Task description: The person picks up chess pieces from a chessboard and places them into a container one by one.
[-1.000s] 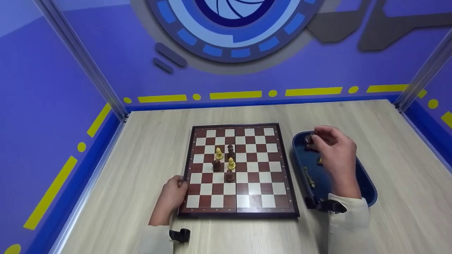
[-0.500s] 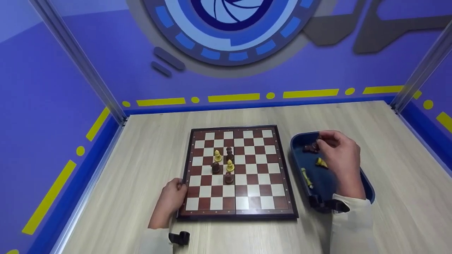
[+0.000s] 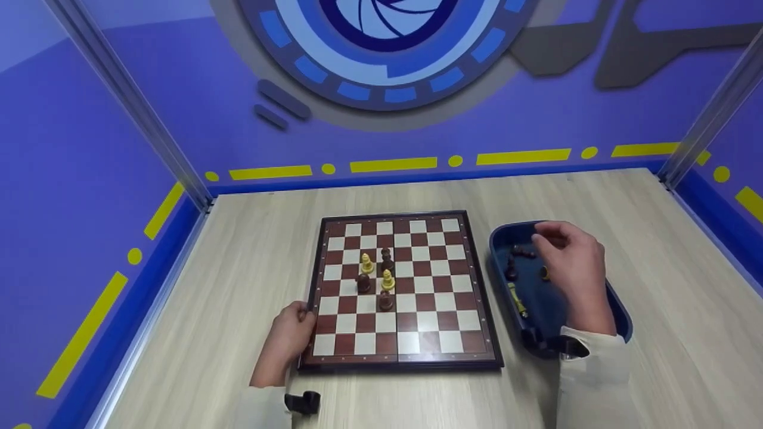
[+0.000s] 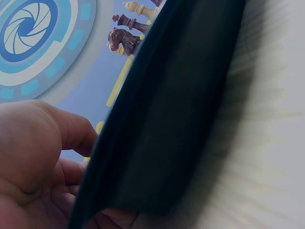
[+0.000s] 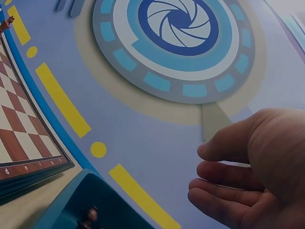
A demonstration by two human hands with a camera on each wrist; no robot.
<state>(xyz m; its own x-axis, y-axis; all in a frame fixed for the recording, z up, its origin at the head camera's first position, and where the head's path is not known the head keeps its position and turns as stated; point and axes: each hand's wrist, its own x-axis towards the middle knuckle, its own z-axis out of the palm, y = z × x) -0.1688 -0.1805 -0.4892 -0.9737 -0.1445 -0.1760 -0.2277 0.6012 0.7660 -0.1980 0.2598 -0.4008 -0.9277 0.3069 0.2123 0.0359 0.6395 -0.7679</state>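
Note:
My left hand (image 3: 292, 328) grips the left edge of a chessboard (image 3: 438, 286); in the left wrist view fingers show against and under the dark board edge (image 4: 162, 109). Several chess pieces stand upright on the board's left half: a dark knight (image 3: 363, 283), two pale yellow pieces, one of them (image 3: 388, 280) near the middle, a taller dark piece (image 3: 387, 260) and a dark piece (image 3: 385, 301) nearest me. Over the blue tray (image 3: 620, 325) hovers my right hand (image 3: 575, 262), thumb and fingers apart with nothing between them, as the right wrist view also shows.
In the tray lie dark chess pieces (image 3: 511, 269), a long yellow piece (image 3: 517, 300) and another yellow one partly behind the right hand. The tray stands right of the board on a wooden table (image 3: 262, 238). Blue-purple panels (image 3: 381, 140) wall the back and sides.
My right hand has let go of a dark chess piece, and another dark piece now lies in the tray's left side. The left hand stays at the board edge. The head view has shifted slightly.

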